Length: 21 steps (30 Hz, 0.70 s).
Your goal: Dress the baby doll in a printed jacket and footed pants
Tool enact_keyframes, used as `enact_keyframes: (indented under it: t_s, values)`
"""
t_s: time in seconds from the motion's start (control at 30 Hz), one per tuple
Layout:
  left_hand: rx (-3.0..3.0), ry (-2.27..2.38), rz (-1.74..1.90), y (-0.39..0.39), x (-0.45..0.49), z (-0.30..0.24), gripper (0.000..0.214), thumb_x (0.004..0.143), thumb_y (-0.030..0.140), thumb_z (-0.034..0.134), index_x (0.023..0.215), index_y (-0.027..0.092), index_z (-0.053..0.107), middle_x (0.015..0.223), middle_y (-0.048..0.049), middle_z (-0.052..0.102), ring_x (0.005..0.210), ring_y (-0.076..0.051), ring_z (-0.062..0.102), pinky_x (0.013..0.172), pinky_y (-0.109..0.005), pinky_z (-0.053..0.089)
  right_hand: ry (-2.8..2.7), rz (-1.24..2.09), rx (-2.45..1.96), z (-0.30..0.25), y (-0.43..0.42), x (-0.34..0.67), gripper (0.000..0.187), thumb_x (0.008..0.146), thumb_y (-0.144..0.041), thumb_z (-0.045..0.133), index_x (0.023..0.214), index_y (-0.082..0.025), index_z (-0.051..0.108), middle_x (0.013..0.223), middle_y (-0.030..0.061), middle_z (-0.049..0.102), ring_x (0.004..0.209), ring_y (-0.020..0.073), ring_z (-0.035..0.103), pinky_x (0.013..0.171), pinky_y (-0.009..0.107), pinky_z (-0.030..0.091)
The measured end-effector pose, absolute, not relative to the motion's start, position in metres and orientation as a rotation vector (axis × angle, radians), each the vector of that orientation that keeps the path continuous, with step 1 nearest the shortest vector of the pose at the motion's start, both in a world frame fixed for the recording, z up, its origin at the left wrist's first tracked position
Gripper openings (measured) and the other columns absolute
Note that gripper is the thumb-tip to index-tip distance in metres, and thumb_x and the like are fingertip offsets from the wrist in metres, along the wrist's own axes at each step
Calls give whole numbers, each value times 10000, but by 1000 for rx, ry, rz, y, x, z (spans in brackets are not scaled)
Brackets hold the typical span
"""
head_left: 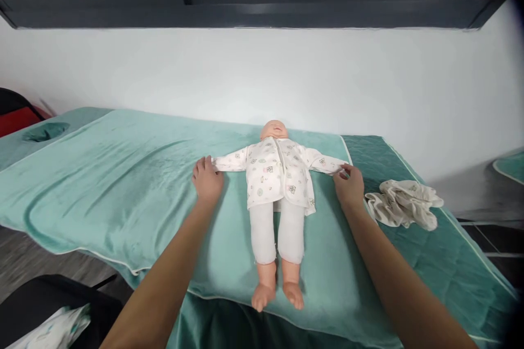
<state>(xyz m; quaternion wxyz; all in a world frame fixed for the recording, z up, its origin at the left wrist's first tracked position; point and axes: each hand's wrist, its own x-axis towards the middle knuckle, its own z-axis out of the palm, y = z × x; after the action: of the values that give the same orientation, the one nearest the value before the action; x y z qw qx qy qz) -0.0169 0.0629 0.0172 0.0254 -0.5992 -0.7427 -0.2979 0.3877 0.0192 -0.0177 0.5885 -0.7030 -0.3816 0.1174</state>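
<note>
A baby doll (274, 130) lies on its back on a green bed, its head toward the wall and its bare feet toward me. It wears a white patterned jacket (266, 172) and white trousers (262, 234). Both sleeves are stretched out sideways. At the end of the sleeve on the left, my left hand (208, 179) has its fingers closed around the cuff. My right hand (349, 185) pinches the cuff of the other sleeve (327, 163) between thumb and fingers. The doll's own hands are hidden.
A crumpled pale cloth (405, 204) lies on the darker green cover (426, 262) at the right. The bed (102, 169) stands against a white wall (204, 76) under a barred window. At lower left a black chair (45, 289) holds a folded patterned cloth (61, 330).
</note>
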Motion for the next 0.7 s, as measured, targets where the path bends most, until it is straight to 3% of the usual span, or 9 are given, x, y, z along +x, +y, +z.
enact_keyframes:
  t_s: [0.17,0.27,0.43,0.6,0.7]
  values:
    - [-1952,-2281,-723,73,-29,11,562,913,160,344,1464,118,447,1571,-161,384,1403,-306,429,1165,-492,321,-974,150,-1673,-18,39,396,412,633,-221,571,1041,-162,587,1255,152,527,1155,266,532,957,419,499]
    - [-1992,-2249,-699,76,-29,8,571,906,96,284,1453,104,450,1581,-158,363,1457,-242,367,1193,-449,294,-971,103,-1700,-19,41,399,386,636,-202,550,1019,-154,574,1191,154,534,1139,278,521,985,448,466]
    - [-2046,-2266,-593,74,-36,14,618,859,29,281,1448,111,449,1537,-149,437,1487,-218,311,1207,-505,250,-936,94,-1723,-20,36,399,371,646,-184,543,1015,-151,572,1141,149,534,989,252,560,962,467,471]
    - [-2066,-2202,-506,59,-58,22,603,886,53,272,1452,148,456,1594,-139,336,1430,-273,407,1183,-560,255,-905,132,-1706,-22,35,401,371,699,-233,551,1054,-133,590,1132,140,543,851,196,587,913,452,503]
    - [-2026,-2212,-464,51,-64,20,581,901,65,259,1431,144,483,1581,-142,365,1437,-282,391,1170,-570,267,-908,152,-1692,-24,36,403,367,704,-255,569,1045,-125,607,1102,133,553,836,193,598,903,443,506]
